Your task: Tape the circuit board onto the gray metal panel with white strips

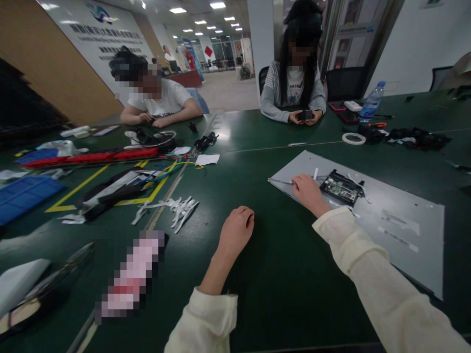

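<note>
My left hand [238,226] rests on the green table with its fingers curled in, and nothing shows in it. My right hand [307,191] lies over the left part of a flat grey panel [390,245]. Its fingers are closed on a thin grey cable [282,182] that runs near the panel's left corner. Just right of that hand, a green circuit board in a black frame [342,187] sits on the panel. Small white tape strips stick to the panel around the board, one standing up [315,173] behind my fingers.
Left of my left hand lie white strips [184,211], a pixelated pink object [134,274] and a black-and-silver bundle with wires [114,191]. A tape roll [353,138] and water bottle [372,103] stand beyond the panel. Two people sit across the table.
</note>
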### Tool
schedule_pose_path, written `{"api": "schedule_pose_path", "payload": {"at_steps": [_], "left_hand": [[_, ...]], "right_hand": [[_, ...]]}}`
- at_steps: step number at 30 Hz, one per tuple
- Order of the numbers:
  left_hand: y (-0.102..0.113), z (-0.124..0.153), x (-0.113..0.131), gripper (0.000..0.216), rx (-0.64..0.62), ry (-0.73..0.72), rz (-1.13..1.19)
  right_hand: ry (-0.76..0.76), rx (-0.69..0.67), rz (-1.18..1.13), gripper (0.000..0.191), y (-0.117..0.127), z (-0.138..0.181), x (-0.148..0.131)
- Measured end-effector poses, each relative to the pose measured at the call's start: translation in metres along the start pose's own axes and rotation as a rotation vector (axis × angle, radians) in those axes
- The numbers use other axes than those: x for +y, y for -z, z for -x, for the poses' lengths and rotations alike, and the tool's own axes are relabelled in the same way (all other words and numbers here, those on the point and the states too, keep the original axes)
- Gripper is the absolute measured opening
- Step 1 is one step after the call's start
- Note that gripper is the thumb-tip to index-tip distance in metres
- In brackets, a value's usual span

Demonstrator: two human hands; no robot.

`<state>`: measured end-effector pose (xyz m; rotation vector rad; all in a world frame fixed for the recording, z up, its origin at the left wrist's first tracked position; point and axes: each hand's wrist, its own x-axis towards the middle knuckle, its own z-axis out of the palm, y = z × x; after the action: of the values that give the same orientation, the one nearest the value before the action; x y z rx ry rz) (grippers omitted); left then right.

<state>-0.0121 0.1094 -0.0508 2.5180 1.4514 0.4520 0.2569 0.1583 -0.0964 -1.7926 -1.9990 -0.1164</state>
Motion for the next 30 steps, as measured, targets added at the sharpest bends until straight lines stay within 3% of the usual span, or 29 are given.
{"api": "schedule_pose_path", "payload": {"at_steps": [16, 23, 30], "left_hand": [[-0.003, -0.002, -0.003, 0.022, 0.019, -0.025, -0.007], [-0.002, 0.0, -0.002, 0.024, 0.02, -0.02, -0.009], [0.001, 0.0, 0.0, 0.024, 0.008, -0.022, -0.016]], "right_hand": [[0.061, -0.016, -0.003, 0.036, 0.007, 0.001, -0.008], [0.101, -0.08, -0.061, 0.035, 0.035, 0.016, -0.021], [0.088, -0.115, -0.033, 0.043, 0.077, 0.069, 0.011]]}}
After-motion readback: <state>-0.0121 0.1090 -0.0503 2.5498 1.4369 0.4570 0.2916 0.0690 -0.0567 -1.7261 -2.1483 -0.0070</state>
